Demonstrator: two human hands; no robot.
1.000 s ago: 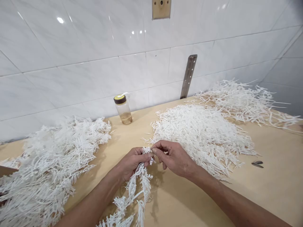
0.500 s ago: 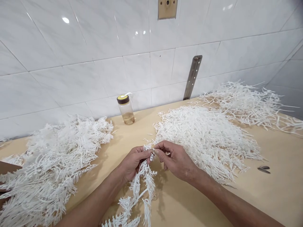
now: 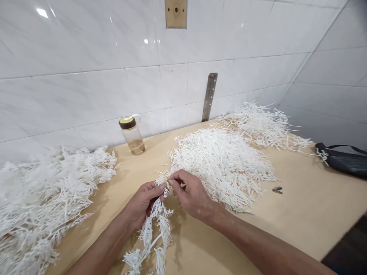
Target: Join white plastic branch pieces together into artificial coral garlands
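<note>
A white branched plastic strand (image 3: 156, 225) hangs down toward me from between my two hands. My left hand (image 3: 146, 200) is closed around its upper end, thumb on top. Close beside it, the thumb and fingers of my right hand (image 3: 187, 193) pinch at the strand's tip; the small part between them is hard to make out. Just beyond my right hand lies a heap of short white pieces (image 3: 218, 164). A larger pile of white branched strands (image 3: 48, 198) is at the left.
A bottle (image 3: 133, 137) with a dark and yellow lid stands near the tiled wall. Behind the heap, more thin white strands (image 3: 260, 124) lie on the tan table (image 3: 309, 198). Two small dark objects (image 3: 277, 190) and a black bag (image 3: 346, 158) are at the right.
The view has turned to the right, bringing the black bag and the table's right edge in. Both hands keep nearly the same hold on the strand.
</note>
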